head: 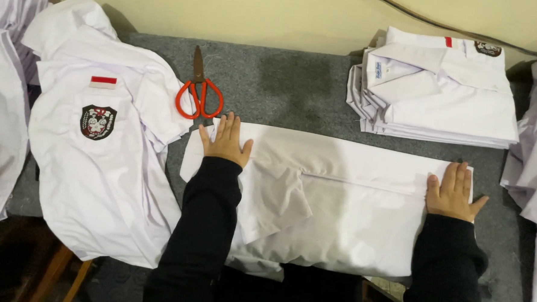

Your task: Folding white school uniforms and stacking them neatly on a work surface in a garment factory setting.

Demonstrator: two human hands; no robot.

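On a grey felt-covered desk (pixel 296 80), a white shirt (pixel 338 202) at lower centre was pressed flat mid-fold, left hand (pixel 225 141) and right hand (pixel 454 192) spread open; red-handled scissors (pixel 198 93) lay above.

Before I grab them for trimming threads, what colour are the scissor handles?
Orange-red handles on the scissors, lying on the grey table; the head view shows them.

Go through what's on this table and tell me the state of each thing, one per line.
Left hand: flat, pressing the folded shirt.
Right hand: flat on its other end.
Folded shirt: partly folded, lying lengthwise.
Scissors: closed, lying flat.
Shirt stack: neatly folded, piled.
Badge shirt: unfolded, spread out.
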